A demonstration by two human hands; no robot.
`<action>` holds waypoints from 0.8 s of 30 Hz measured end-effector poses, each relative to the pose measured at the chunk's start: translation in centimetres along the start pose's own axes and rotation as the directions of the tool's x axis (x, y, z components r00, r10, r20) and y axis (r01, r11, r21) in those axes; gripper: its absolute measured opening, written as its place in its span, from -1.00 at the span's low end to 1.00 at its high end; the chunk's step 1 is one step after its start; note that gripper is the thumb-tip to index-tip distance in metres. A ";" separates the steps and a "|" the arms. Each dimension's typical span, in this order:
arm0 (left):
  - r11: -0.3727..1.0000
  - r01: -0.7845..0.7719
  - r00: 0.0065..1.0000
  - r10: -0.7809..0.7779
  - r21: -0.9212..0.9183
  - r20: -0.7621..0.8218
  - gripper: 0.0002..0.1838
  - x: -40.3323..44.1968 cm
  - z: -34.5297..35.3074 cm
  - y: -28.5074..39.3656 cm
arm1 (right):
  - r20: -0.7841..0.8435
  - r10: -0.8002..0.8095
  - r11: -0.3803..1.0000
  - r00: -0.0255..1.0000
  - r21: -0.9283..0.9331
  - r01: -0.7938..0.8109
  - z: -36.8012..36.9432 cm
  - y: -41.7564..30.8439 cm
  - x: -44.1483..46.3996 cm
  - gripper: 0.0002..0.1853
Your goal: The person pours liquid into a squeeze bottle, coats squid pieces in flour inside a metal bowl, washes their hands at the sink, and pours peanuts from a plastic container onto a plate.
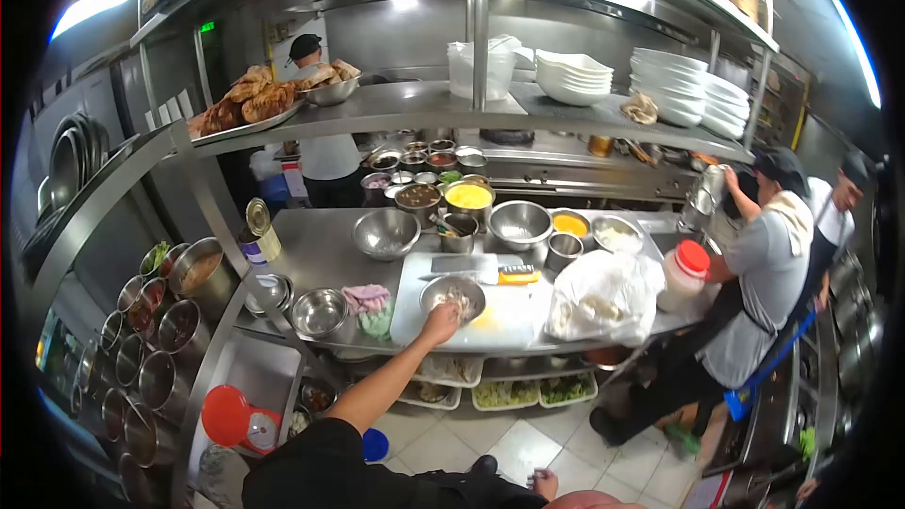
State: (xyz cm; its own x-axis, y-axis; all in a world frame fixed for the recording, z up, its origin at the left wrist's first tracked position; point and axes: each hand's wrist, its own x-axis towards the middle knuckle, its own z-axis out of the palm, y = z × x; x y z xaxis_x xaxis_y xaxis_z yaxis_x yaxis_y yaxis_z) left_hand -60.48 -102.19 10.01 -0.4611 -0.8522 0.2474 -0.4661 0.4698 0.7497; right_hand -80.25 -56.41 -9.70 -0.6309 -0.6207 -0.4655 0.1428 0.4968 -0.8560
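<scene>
My left hand (442,322) reaches over the near rim of a steel bowl (476,298), its bunched fingers down among pale food pieces. The fingertips are partly hidden, and what they grip does not show. Under the bowl lies a white cutting board (412,275). Just behind the bowl, a cleaver with a yellow-orange handle (518,274) rests across the board. My right hand (545,483) hangs low over the floor at the bottom edge, away from the counter. Its fingers look curled, but too little shows to tell whether it holds anything.
A white plastic bag (608,297) and a red-lidded jar (681,287) stand right of the board. Left are pink and green cloths (366,299) and an empty steel bowl (320,312). Behind stand several ingredient bowls. A co-worker (768,254) stands at right. A shelf (405,118) crosses overhead.
</scene>
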 end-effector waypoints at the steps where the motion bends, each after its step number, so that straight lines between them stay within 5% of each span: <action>1: 0.982 -0.069 0.997 0.062 0.178 0.043 -0.60 1.6 0.4 -0.8 | 0.092 -0.065 0.995 0.994 0.075 0.058 0.8 -6.0 1.5 -0.78; 5: 0.911 0.164 0.964 -0.230 0.378 0.136 -0.44 5.1 -0.2 0.4 | 0.353 -0.452 0.818 0.819 -0.202 0.539 4.9 -21.4 10.1 -0.81; 8: 0.738 0.174 0.951 -0.299 0.652 0.084 -0.09 6.2 1.9 -1.3 | 0.437 -0.575 0.721 0.691 -0.129 0.681 7.6 -30.5 13.9 -0.83; 9: 0.788 0.231 0.946 -0.320 0.570 0.058 -0.05 6.0 1.4 -0.1 | 0.460 -0.463 0.862 0.757 0.036 0.506 9.2 -31.4 15.6 -0.81; 10: 0.805 0.239 0.939 -0.335 0.544 0.082 -0.04 6.0 0.7 1.0 | 0.513 -0.530 0.784 0.675 -0.008 0.621 10.3 -32.5 17.5 -0.79; 11: 0.813 0.246 0.930 -0.352 0.529 0.109 -0.06 6.2 1.0 0.5 | 0.558 -0.422 0.827 0.715 -0.088 0.556 11.7 -32.9 19.3 -0.79; 13: 0.859 0.236 0.907 -0.362 0.455 0.214 -0.07 6.6 1.0 0.9 | 0.572 -0.402 0.802 0.715 -0.157 0.577 14.7 -35.2 19.0 -0.46; 14: 0.807 0.116 0.932 -0.289 0.579 0.217 -0.21 6.8 3.1 -2.2 | 0.644 -0.298 0.774 0.705 -0.269 0.573 15.4 -37.0 17.8 -0.27; 15: 0.840 0.274 0.853 -0.437 0.469 0.285 -0.43 7.5 1.8 0.2 | 0.651 -0.213 0.865 0.729 -0.222 0.450 16.3 -39.1 16.2 -0.22; 17: 0.868 0.163 0.929 -0.295 0.470 0.223 -0.57 7.2 3.3 -2.3 | 0.628 -0.195 0.904 0.754 -0.183 0.387 17.9 -38.2 16.2 -0.20; 20: 0.828 0.226 0.895 -0.384 0.513 0.225 -0.52 8.0 -1.0 1.7 | 0.603 -0.065 0.950 0.795 -0.207 0.234 18.7 -39.7 14.6 -0.23; 24: 0.976 0.135 0.940 -0.180 0.168 0.290 -0.29 5.2 -2.9 4.2 | 0.646 -0.087 0.973 0.759 -0.106 0.203 17.3 -39.3 15.5 -0.30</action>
State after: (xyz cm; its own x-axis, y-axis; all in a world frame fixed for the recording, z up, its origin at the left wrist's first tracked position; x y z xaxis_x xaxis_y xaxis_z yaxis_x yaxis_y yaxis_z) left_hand -62.67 -105.30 16.19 -0.5686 -0.8187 -0.0803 -0.6443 0.3825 0.6623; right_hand -82.45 -96.03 12.85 0.0013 -0.9059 -0.4235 -0.0698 0.4224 -0.9037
